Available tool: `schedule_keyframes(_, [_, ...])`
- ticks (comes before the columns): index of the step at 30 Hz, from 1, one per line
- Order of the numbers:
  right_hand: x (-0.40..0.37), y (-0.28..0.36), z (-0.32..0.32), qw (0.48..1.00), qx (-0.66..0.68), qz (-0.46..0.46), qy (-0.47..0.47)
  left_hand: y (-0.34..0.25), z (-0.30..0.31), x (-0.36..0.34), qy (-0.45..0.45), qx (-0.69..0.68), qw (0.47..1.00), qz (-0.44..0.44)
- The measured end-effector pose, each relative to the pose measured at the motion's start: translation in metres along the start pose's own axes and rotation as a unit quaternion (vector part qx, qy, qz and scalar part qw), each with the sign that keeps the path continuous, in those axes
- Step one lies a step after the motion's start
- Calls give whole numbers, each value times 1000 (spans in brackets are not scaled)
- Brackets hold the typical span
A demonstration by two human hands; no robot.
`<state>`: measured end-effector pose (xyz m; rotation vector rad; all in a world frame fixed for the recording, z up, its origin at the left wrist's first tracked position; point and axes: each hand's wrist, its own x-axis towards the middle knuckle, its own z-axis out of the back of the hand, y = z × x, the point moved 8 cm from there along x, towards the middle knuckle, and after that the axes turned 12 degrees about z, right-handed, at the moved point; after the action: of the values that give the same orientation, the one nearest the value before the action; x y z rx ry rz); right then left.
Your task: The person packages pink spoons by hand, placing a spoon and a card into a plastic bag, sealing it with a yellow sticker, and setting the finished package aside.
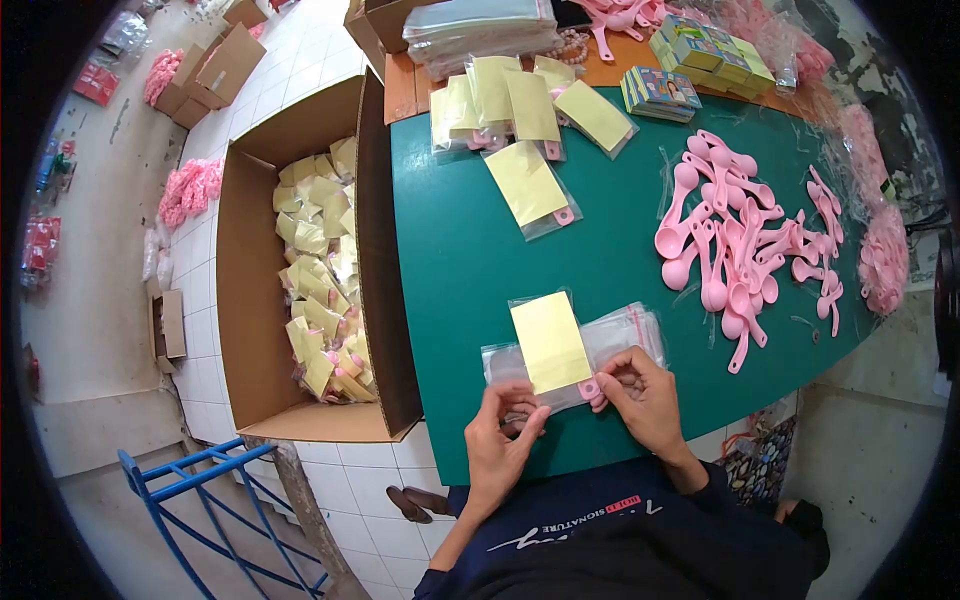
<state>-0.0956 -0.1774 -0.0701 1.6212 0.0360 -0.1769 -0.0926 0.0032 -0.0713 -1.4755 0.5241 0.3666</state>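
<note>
A clear plastic bag with a yellow card (pixel 552 343) in it lies near the front edge of the green table (pixel 455 300). At the card's lower right corner, the holed end of a pink measuring spoon (pixel 589 389) shows. My left hand (pixel 503 430) has its fingers curled at the bag's lower left edge, pinching the plastic. With thumb and fingers, my right hand (pixel 643 402) closes on the bag's lower right corner beside the spoon end. Beneath lies a stack of clear plastic bags (pixel 625 338).
Loose pink measuring spoons (pixel 735 250) are heaped on the right. Filled bags (pixel 525 185) lie at the back, near small card stacks (pixel 660 92) and a pile of plastic bags (pixel 480 35). Left of the table stands a cardboard box (pixel 250 300) holding many packets; a blue metal rack (pixel 215 465) is nearby.
</note>
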Motion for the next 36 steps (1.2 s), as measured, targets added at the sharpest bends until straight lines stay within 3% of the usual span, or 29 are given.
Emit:
schedule_keyframes(5, [-2, 0, 0, 999, 15, 14, -27, 0, 2, -3, -15, 4, 1000, -15])
schedule_keyframes(14, [2, 10, -8, 995, -78, 20, 51, -23, 2, -1, -3, 120, 990, -77])
schedule_keyframes(15, [7, 19, -7, 988, -131, 62, 62, -29, 2, 0, 0, 143, 986, -91])
schedule_keyframes(17, [23, 40, -4, 959, -235, 139, 84, -62, 0, 6, -16, 198, 965, -172])
schedule_keyframes(18, [37, 52, -3, 957, -253, 122, 77, -82, -3, 11, -24, 225, 951, -209])
schedule_keyframes(20, [65, 85, 4, 947, -204, 249, -3, -129, -8, 27, -54, 246, 913, -320])
schedule_keyframes(22, [94, 118, 16, 922, -231, 311, -21, -164, -5, 53, -110, 220, 901, -357])
schedule_keyframes(25, [122, 115, 69, 841, -451, 297, 7, -166, -8, 64, -201, 385, 805, -405])
schedule_keyframes(26, [126, 99, 91, 797, -534, 279, 32, -149, -16, 71, -131, 379, 847, -348])
schedule_keyframes(27, [127, 89, 99, 745, -613, 257, 59, -132, -30, 68, -57, 386, 856, -341])
schedule_keyframes(29, [124, 80, 107, 745, -612, 258, 59, -96, -60, 60, 93, 391, 860, -315])
schedule_keyframes(33, [119, 83, 106, 716, -654, 239, 52, -80, -82, 55, 97, 430, 830, -342])
schedule_keyframes(36, [114, 98, 121, 739, -571, 354, -45, -76, -84, 61, 109, 424, 835, -335])
